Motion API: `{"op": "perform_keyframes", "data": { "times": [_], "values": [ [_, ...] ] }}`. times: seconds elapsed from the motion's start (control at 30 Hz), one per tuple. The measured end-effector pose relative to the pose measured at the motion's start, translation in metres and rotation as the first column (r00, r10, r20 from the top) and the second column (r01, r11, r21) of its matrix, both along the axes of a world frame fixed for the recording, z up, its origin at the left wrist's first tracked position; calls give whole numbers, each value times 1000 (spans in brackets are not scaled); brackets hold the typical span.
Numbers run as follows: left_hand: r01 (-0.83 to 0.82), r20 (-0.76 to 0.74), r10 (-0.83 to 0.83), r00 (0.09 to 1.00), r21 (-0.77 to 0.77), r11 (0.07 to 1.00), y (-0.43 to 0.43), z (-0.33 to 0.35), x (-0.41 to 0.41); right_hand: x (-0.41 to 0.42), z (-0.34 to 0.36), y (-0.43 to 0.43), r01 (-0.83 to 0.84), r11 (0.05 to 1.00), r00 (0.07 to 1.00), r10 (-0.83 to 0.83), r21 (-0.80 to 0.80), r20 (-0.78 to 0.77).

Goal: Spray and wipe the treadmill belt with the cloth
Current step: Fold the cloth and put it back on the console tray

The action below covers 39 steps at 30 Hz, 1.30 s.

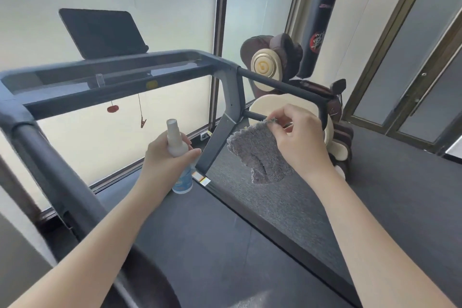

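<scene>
Grips the spray bottle upright in the left hand, centre of the frame, fingers and thumb curled round its waist, frosted cap up, blue-labelled base showing below the palm. Pinches the cloth by its top hem with the right hand, right of centre, thumb and fingertips closed on the fabric, wrist bent downward. Lets it hang limp and folded in the air, touching nothing, just right of the far end of the treadmill belt. Both forearms raised from the lower corners, hands near each other but apart. Hemmed in on the left by a thick padded handrail climbing from lower left to the console frame; on the right by a dark side rail along the belt. Open air between the hands and over the belt down the middle of the frame. Shaggy grey pile on the cloth; smooth pale plastic on the bottle; matte dark surface on the belt; grey carpet-like floor at right. Upper left, a flat dark screen against frosted glass. Upper right, a black cylindrical punching bag behind a brown and cream massage chair.
</scene>
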<state>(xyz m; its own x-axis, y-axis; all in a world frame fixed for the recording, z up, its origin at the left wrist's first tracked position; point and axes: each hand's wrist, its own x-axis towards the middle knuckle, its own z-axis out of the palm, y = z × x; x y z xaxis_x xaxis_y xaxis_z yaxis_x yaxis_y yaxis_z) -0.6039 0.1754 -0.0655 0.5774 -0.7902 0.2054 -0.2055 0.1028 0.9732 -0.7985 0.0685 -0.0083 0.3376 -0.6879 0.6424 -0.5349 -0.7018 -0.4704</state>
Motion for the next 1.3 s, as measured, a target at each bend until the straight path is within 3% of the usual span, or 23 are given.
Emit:
{"op": "perform_keyframes", "data": {
  "times": [0.43,0.9,1.3],
  "values": [
    [101,111,-104,988,30,994,-61,20,71,65,-2,-32,73,997,997,-72,26,-18],
    [238,100,-236,967,-12,971,-57,36,245,230,23,-2,254,967,967,-254,-1,-34],
    [213,46,-211,976,-36,976,-62,36,341,327,30,-15,232,973,970,-232,-9,-72]
  ]
}}
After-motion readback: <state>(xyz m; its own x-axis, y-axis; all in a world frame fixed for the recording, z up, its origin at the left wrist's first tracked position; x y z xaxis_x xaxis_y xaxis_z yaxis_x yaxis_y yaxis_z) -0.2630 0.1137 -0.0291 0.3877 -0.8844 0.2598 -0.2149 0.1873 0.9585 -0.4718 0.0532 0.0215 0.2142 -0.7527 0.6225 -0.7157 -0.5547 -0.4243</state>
